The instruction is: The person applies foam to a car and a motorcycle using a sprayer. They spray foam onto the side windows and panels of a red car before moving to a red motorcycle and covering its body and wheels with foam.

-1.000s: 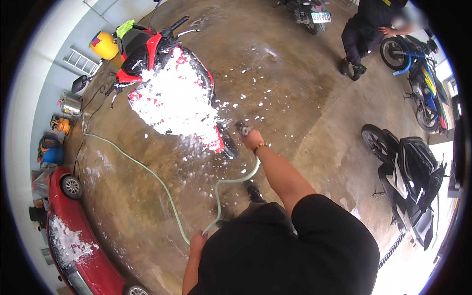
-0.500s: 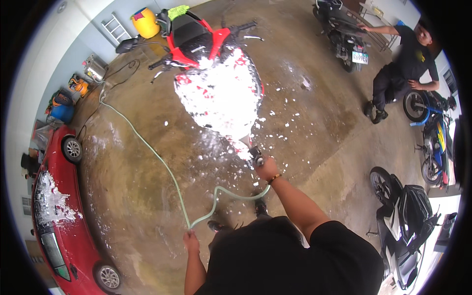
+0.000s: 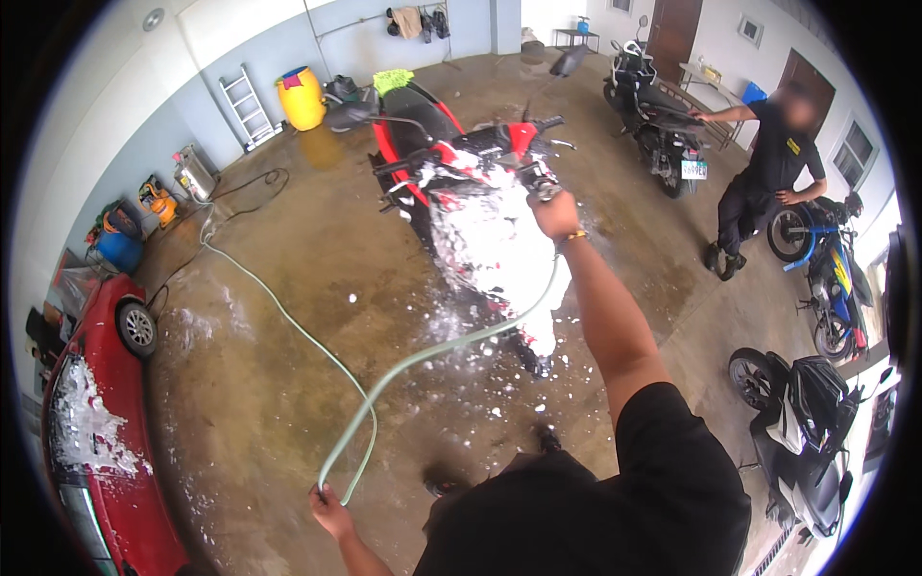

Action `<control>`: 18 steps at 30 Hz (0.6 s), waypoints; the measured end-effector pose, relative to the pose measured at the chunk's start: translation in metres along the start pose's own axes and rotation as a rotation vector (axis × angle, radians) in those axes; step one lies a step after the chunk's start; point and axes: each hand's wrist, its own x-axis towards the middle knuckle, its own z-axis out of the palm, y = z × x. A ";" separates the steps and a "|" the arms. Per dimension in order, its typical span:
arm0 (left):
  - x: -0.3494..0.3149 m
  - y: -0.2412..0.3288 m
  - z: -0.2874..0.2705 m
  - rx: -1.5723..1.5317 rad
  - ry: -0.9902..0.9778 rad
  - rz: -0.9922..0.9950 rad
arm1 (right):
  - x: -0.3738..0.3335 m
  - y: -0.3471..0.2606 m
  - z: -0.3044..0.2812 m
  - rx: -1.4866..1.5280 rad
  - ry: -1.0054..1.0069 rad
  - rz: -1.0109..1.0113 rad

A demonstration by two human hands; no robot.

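A red scooter (image 3: 386,144) stands ahead of me, its front thickly coated in white foam (image 3: 485,235). My right hand (image 3: 557,214), arm stretched out, is closed round a dark spray gun (image 3: 545,191) close to the scooter's handlebar. From that hand a pale green hose (image 3: 432,350) sags down to my left hand (image 3: 333,513). The fingers of my left hand are closed on the hose, low and to the left. Much of the gun is hidden behind my right hand.
On the left is a red car (image 3: 110,480) with foam on it. A metal tank (image 3: 195,175), yellow barrel (image 3: 302,99) and ladder (image 3: 248,108) line the wall. Right of me stand a co-worker (image 3: 776,168), a blue motorbike (image 3: 834,278) and a dark scooter (image 3: 797,432).
My right hand has risen with the spray gun from the scooter's lower front to beside its handlebar. My left hand has shifted left with the hose, and the view has tilted up.
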 end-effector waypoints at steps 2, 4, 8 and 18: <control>0.030 -0.007 -0.012 -0.040 -0.069 0.118 | -0.001 -0.025 -0.001 -0.121 0.060 0.023; 0.059 -0.003 -0.015 -0.057 -0.140 0.081 | -0.003 -0.023 -0.002 -0.081 0.043 0.001; 0.131 0.037 0.003 -0.161 -0.200 0.028 | -0.013 -0.045 0.006 -0.126 0.060 -0.049; 0.282 0.131 0.118 -0.327 -0.362 0.180 | 0.067 -0.002 0.008 -0.005 0.303 0.324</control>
